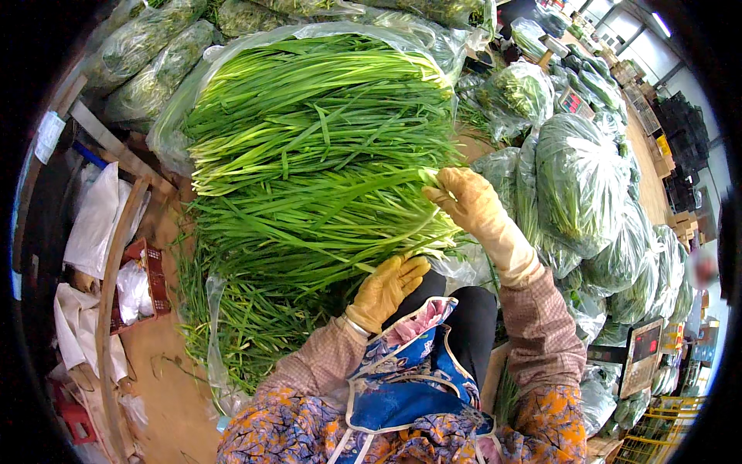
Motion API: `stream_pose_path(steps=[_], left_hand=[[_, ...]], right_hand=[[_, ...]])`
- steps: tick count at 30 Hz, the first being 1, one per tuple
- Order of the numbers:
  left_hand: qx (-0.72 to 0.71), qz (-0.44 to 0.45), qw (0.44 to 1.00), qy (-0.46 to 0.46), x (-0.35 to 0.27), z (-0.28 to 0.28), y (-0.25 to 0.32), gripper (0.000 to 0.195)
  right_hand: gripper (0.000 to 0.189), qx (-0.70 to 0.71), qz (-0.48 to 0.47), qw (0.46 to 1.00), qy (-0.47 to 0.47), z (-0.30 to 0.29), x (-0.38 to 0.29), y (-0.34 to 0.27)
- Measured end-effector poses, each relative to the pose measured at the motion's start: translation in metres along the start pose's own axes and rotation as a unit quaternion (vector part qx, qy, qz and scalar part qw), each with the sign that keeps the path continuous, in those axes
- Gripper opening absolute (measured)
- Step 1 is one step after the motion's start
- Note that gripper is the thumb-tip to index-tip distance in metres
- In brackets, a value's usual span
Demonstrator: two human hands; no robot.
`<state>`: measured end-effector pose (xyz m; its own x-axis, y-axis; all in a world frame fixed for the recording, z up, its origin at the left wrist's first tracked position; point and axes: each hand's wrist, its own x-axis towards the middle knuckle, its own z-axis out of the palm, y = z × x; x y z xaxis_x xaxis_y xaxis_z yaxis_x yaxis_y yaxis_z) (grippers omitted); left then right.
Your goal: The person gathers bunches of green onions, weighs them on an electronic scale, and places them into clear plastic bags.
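Observation:
A large pile of garlic chives (324, 133) lies in front of me in layered bundles, inside a clear plastic bag (168, 139). My right hand (472, 203), in a pale rubber glove, pinches the pale stem ends of a few chives (371, 188) at the pile's right edge. Their long leaves stretch left across the pile. By my lap, my left hand (388, 293) is gloved too, palm turned up and fingers extended. It sits against the near edge of the pile and grips nothing that I can see. Loose leaves (272, 330) cover the area to its left.
Stuffed plastic bags of greens (579, 185) are stacked on the right, with more bags (151, 64) at the far left. A digital scale display (640, 354) stands at the lower right. On the left are a wooden rail (119, 261) and a red crate (156, 278).

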<state>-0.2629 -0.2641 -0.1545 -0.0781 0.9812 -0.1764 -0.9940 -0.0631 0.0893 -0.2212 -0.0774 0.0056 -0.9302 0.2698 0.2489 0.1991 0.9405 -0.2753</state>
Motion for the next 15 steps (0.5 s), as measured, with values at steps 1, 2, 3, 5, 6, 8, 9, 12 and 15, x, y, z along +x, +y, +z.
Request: stream_pose_path(steps=[1,2,3,5,6,8,9,12,15], left_hand=[[0.008,0.007,1.000,0.002,0.002,0.004,0.001,0.036],[0.025,0.007,1.000,-0.001,0.004,0.007,0.001,0.034],[0.038,0.018,0.999,-0.015,0.006,0.009,0.001,0.034],[0.062,0.040,0.996,-0.042,0.011,0.008,0.000,0.034],[0.069,0.041,0.997,-0.018,0.013,0.005,0.003,0.034],[0.070,0.015,0.997,-0.003,0.022,0.017,-0.002,0.032],[0.073,0.010,0.997,0.011,0.021,0.020,0.000,0.031],[0.022,-0.023,0.999,-0.023,0.038,0.011,-0.009,0.036],[-0.013,0.033,0.999,-0.024,0.044,0.011,-0.009,0.038]], right_hand=[[0.028,0.059,0.020,0.998,0.010,-0.004,-0.002,-0.010],[0.028,0.058,0.008,0.998,0.002,-0.005,-0.003,-0.015],[0.028,0.056,-0.004,0.998,-0.002,-0.006,-0.003,-0.020],[0.031,-0.105,0.000,0.993,-0.062,0.012,0.003,-0.010],[0.033,-0.159,-0.031,0.986,-0.046,0.024,0.002,0.004],[0.041,-0.231,-0.048,0.971,-0.030,0.050,-0.019,0.046],[0.038,-0.227,-0.054,0.972,-0.033,0.055,-0.020,0.045],[0.035,-0.162,0.032,0.971,-0.176,0.051,-0.021,0.026],[0.023,-0.209,-0.064,0.975,-0.045,0.081,-0.046,0.010]])
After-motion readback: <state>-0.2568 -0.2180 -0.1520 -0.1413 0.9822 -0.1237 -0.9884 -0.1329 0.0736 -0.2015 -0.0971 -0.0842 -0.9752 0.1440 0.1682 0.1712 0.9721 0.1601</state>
